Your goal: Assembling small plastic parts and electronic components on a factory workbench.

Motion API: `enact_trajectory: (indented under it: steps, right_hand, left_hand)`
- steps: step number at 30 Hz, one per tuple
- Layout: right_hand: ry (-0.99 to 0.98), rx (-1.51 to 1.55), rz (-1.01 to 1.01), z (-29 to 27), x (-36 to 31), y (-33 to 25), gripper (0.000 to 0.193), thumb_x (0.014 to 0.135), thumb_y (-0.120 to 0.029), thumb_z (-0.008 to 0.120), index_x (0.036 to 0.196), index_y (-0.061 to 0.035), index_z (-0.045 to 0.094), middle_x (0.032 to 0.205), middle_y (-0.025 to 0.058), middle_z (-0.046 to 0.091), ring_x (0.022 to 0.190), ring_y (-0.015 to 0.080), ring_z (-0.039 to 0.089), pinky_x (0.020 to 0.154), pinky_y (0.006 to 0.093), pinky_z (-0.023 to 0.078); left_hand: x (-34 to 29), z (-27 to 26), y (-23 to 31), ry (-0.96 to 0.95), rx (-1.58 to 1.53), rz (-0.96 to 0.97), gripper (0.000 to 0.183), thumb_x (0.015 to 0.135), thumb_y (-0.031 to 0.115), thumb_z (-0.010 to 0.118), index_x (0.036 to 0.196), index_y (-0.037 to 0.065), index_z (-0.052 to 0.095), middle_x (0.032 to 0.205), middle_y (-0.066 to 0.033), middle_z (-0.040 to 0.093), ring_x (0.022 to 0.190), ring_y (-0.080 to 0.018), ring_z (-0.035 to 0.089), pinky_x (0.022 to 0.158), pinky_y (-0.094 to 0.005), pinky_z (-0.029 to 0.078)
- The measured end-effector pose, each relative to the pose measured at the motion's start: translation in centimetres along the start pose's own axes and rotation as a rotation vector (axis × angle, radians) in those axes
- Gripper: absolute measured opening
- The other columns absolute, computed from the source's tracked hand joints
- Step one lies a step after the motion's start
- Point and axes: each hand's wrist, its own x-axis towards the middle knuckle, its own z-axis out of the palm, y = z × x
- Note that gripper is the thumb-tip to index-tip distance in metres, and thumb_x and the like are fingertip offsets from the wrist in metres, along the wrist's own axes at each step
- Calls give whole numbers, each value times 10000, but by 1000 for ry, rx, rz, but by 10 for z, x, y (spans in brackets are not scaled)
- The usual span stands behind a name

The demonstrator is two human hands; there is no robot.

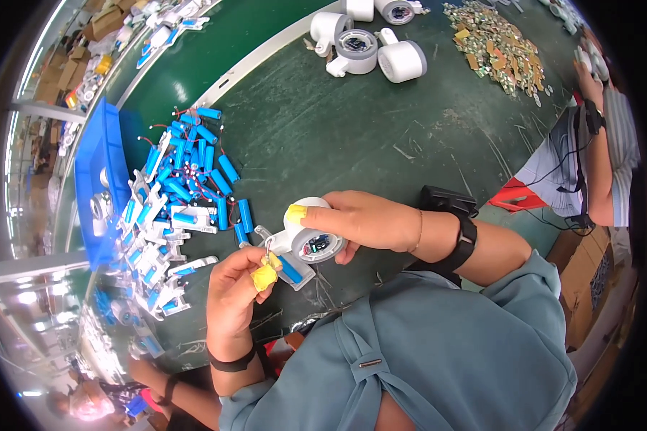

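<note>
My right hand (363, 219), with yellow wrapping on the thumb, is closed around a white round housing (302, 233). The housing's open grey-rimmed end faces me and shows a small circuit board (315, 245) inside. Beside the housing, my left hand (237, 284) is closed in a pinch, yellow wrapping on its fingertips. A thin wire (268, 248) runs up from those fingertips toward the housing. Just beneath the housing is a grey-white holder (304, 279) with a blue battery cell (289, 269) in it; whether my fingers touch it is hidden.
Loose blue cells (208, 158) with red wires lie heaped left, beside white holders (147, 244) and a blue bin (101, 172). Several white housings (402, 61) stand at the back. Small boards (496, 47) are piled back right. A co-worker's arm (597, 136) shows at right.
</note>
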Motion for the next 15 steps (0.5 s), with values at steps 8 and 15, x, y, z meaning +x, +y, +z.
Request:
enact_trajectory:
  steps: [8, 15]
  right_hand:
    - [25, -3, -4, -1, 5, 7, 672, 899, -587, 522, 1024, 61, 647, 819, 125, 657, 589, 159, 632, 509, 278, 534]
    - [-23, -43, 28, -4, 5, 0, 650, 947, -569, 513, 1049, 68, 589, 885, 96, 629, 632, 110, 607, 578, 243, 552]
  left_hand:
    - [4, 1, 2, 30, 1, -19, 268, 869, 184, 628, 1007, -44, 611, 812, -75, 624, 546, -95, 468, 467, -218, 335]
    - [6, 3, 0, 71, 14, -28, 279, 864, 194, 633, 1002, -48, 613, 797, -72, 623, 535, -97, 464, 463, -218, 326]
